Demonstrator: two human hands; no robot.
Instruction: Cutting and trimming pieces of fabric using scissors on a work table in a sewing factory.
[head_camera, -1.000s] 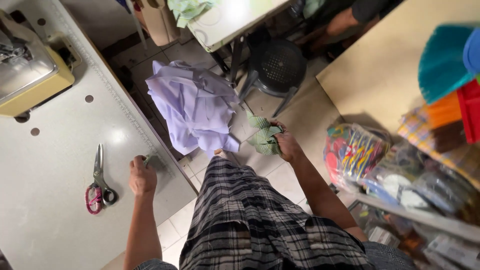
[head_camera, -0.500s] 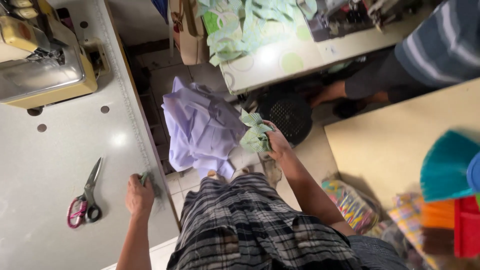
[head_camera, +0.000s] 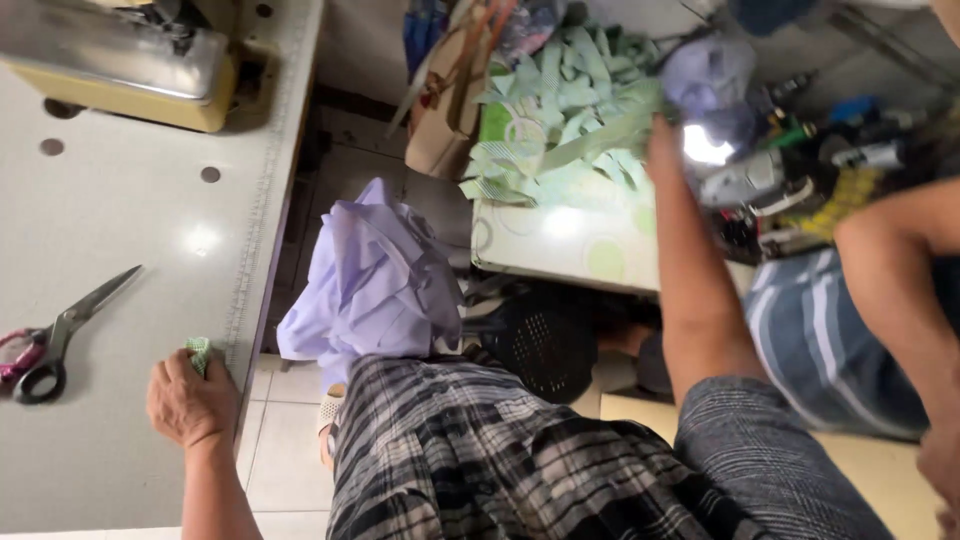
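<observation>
My left hand (head_camera: 190, 400) rests on the edge of the grey sewing table (head_camera: 120, 250), its fingers closed on a small green fabric scrap (head_camera: 201, 352). My right arm stretches far up to a neighbouring white table (head_camera: 560, 240). My right hand (head_camera: 660, 135) is there, blurred, at a pile of pale green fabric pieces (head_camera: 560, 110). A green strip (head_camera: 590, 145) runs from the hand toward the pile; whether the fingers grip it is unclear. My lap is covered in dark checked cloth (head_camera: 480, 460).
Red-handled scissors (head_camera: 50, 340) lie left of my left hand. A yellow-based sewing machine (head_camera: 120, 60) stands at the table's far end. A lilac cloth heap (head_camera: 375, 280) and a black stool (head_camera: 555, 340) sit on the floor. A co-worker in a striped shirt (head_camera: 840, 330) is on the right.
My right hand has swung up from beside the lilac heap, carrying green pieces, to the pile on the neighbouring table. The view has shifted toward that table. My left hand has stayed put.
</observation>
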